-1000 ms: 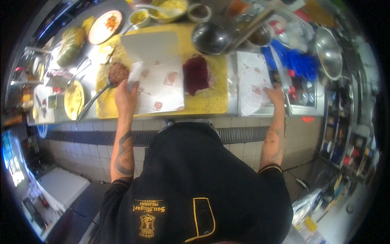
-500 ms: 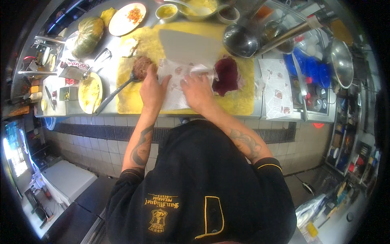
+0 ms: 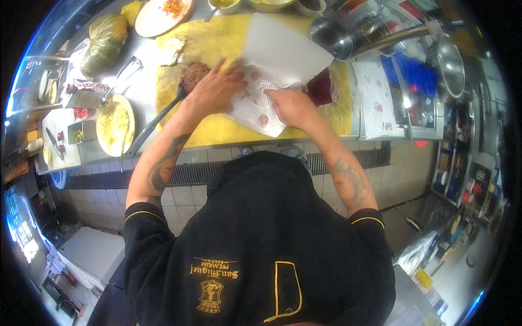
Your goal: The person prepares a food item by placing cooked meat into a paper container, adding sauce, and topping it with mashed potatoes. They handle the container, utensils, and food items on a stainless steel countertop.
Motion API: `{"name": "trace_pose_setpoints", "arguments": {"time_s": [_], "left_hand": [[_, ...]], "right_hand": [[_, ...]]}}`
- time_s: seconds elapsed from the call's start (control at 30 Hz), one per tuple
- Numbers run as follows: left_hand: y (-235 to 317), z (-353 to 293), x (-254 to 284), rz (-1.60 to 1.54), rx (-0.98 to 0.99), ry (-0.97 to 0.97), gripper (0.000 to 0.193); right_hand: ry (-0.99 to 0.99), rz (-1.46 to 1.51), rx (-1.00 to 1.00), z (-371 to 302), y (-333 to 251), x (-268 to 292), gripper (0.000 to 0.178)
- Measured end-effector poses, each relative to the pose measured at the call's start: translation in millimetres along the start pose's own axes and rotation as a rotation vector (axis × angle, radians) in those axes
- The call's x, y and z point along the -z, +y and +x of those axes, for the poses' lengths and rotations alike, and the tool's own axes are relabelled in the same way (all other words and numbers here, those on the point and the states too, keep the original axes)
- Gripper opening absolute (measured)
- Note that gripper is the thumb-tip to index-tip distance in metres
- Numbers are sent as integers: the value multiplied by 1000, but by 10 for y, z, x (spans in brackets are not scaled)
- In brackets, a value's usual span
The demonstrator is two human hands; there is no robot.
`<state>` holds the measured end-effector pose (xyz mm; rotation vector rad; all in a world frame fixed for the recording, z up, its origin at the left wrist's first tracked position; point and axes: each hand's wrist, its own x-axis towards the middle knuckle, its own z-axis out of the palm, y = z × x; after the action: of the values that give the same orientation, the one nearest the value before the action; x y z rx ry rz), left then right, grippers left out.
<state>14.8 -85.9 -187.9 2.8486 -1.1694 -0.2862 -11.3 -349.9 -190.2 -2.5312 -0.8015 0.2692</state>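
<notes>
On the middle of the yellow board (image 3: pixel 212 131), a thin, crinkled printed sheet (image 3: pixel 262 120) lies askew, its smooth white flap (image 3: pixel 285 51) rising toward the board's far edge. The left hand (image 3: pixel 219 89), blurred, spreads its fingers wide over the sheet; the right hand (image 3: pixel 292 108) touches it with curled fingers, though whether they pinch is unclear. A crumbly brown patty (image 3: pixel 192 75) sits on the board's left part, a moist dark-red slab (image 3: pixel 322 89) on its right. Half a second earlier the sheet lay squarer and the flap left more of the slab uncovered.
</notes>
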Motion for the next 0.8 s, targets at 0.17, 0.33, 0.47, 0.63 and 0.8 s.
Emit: {"name": "trace_pose_setpoints", "arguments": {"time_s": [0.17,0.33,0.47,0.63,0.8], "left_hand": [[-45,3,47,-30,-84,38,44],[-53,-11,40,-265,139,270,44],[227,-128,-172,-516,361,324,56],[854,-313,-353,-493,608,449,61],[981,-308,-207,-402,584,515,52]], "right_hand": [[-240,-121,-84,43,-100,105,37],[-149,-196,33,-17,-95,-8,31],[57,-238,56,-43,-75,-35,34],[44,-346,-195,58,-241,-155,45],[-97,-359,-220,78,-285,-136,39]]}}
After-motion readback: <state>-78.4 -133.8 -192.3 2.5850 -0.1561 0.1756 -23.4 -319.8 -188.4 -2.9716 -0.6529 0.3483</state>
